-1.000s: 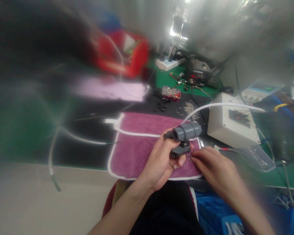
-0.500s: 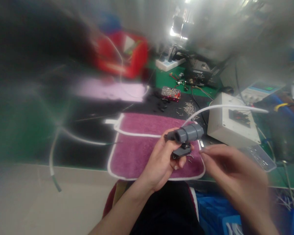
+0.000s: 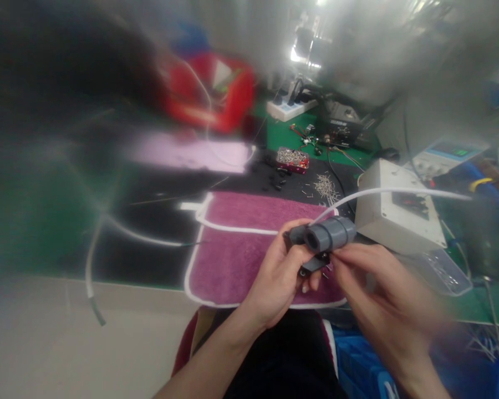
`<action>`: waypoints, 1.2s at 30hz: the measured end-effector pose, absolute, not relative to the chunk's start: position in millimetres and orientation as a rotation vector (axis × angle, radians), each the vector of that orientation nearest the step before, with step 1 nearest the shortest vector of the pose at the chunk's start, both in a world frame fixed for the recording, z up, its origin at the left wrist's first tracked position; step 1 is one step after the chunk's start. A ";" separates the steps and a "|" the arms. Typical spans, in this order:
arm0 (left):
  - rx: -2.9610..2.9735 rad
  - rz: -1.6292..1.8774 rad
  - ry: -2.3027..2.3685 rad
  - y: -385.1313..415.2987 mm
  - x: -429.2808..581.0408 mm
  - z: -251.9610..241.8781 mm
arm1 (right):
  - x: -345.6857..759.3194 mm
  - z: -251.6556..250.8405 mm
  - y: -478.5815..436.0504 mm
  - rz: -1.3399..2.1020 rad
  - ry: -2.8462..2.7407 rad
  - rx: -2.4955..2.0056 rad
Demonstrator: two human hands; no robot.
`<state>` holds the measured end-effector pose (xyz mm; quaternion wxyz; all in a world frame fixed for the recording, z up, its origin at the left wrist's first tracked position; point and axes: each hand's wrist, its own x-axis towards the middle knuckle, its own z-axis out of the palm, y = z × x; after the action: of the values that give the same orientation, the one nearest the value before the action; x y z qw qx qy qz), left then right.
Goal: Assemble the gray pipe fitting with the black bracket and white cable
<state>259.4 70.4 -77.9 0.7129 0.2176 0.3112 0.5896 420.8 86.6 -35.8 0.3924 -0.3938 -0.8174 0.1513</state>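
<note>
My left hand (image 3: 276, 277) is wrapped round a dark grey plastic assembly (image 3: 332, 235), made of a ribbed tube above a flat bracket. A white cable (image 3: 378, 191) runs from behind the tube and arcs to the right. The fingertips of my right hand (image 3: 378, 282) are pinched together at the right side of the bracket, just under the tube. What they hold, if anything, is too small or hidden to make out. Beneath both hands lies a purple towel (image 3: 233, 255) with a white border, and a few small metal pins rest on it near the bracket.
Behind the towel are a pile of metal screws or pins (image 3: 326, 187) and a small box of them (image 3: 293, 158). A white box-shaped device (image 3: 395, 221) and a clear tray (image 3: 444, 274) stand at the right. A red bin (image 3: 237, 94) and a power strip (image 3: 289, 108) are farther back.
My right hand has come left, and its fingertips now meet the bracket under the tube. The assembly in my left hand has shifted slightly right and down.
</note>
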 end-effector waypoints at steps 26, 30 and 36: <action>0.899 1.353 0.768 57.3 260.2 -76.9 | 465.9 -10.8 89.8 0.143 -2.581 -0.969; 0.869 1.347 0.749 55.3 259.3 -75.7 | 466.0 -17.7 86.8 0.056 -2.548 -0.864; 0.893 1.352 0.804 53.2 260.8 -72.4 | 472.6 -18.8 91.3 0.146 -2.564 -0.851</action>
<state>260.8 53.2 -72.4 0.6182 0.3879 0.3496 0.5875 472.6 91.3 -18.8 0.2162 -0.3071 -0.9253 0.0527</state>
